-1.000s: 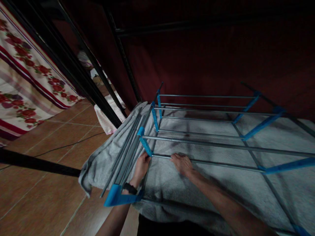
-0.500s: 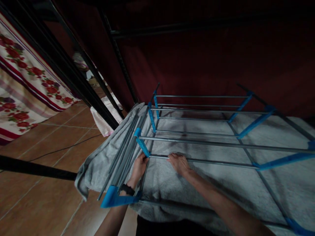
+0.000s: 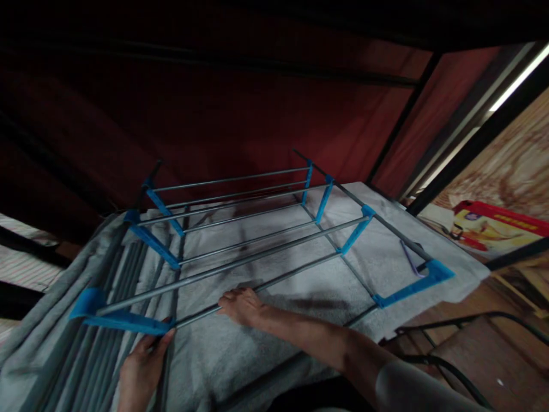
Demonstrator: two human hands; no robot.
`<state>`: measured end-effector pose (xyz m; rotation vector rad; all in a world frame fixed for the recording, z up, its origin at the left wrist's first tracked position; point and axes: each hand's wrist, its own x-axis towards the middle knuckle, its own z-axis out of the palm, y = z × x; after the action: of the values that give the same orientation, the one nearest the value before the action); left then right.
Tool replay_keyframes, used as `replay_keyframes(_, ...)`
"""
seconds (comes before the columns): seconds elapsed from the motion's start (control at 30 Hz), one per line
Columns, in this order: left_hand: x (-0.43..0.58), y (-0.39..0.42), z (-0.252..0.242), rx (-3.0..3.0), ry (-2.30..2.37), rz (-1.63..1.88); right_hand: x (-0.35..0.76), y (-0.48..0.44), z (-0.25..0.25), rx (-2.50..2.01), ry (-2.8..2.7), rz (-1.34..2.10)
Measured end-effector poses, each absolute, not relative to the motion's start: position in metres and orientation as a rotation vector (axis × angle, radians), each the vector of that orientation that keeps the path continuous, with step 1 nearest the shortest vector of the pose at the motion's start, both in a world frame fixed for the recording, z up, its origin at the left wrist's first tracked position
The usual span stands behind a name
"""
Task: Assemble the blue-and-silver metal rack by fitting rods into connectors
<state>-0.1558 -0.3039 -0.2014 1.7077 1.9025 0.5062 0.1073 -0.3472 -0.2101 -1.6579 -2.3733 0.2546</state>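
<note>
A rack frame of grey metal tubes (image 3: pixel 281 246) joined by blue plastic connectors (image 3: pixel 128 321) rests on a grey blanket (image 3: pixel 274 343). My right hand (image 3: pixel 242 306) is closed round a lower cross tube (image 3: pixel 295 267), palm down. At the left end of that same tube, my left hand (image 3: pixel 143 366) pinches the near-left blue connector, where it meets the tubes. Part of its grip is hidden behind the connector. Several loose grey tubes (image 3: pixel 92 355) lie side by side on the blanket, just left of my left hand.
Dark bed-frame bars (image 3: pixel 394 131) and a dark red curtain (image 3: pixel 240 120) stand behind the rack. A purple strip (image 3: pixel 412 258) lies near its right end. Off to the right are a red and yellow box (image 3: pixel 493 226) and a chair (image 3: pixel 480 355).
The view has swung to the right, bringing in the rack's right end, the box and the chair. Both hands still grip the same lower tube and its left connector.
</note>
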Motion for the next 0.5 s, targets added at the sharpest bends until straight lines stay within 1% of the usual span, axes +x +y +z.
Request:
replay_keyframes(0.17, -0.151, -0.303, -0.196, 1.663, 1.944, 0.445, 0.109, -0.345, -0.207, -1.679, -2.424, 0.291)
replay_keyframes(0.5, -0.141, -0.323, -0.197, 1.731, 1.709, 0.776, 0.108, -0.357, -0.187, -1.774, -2.396, 0.458)
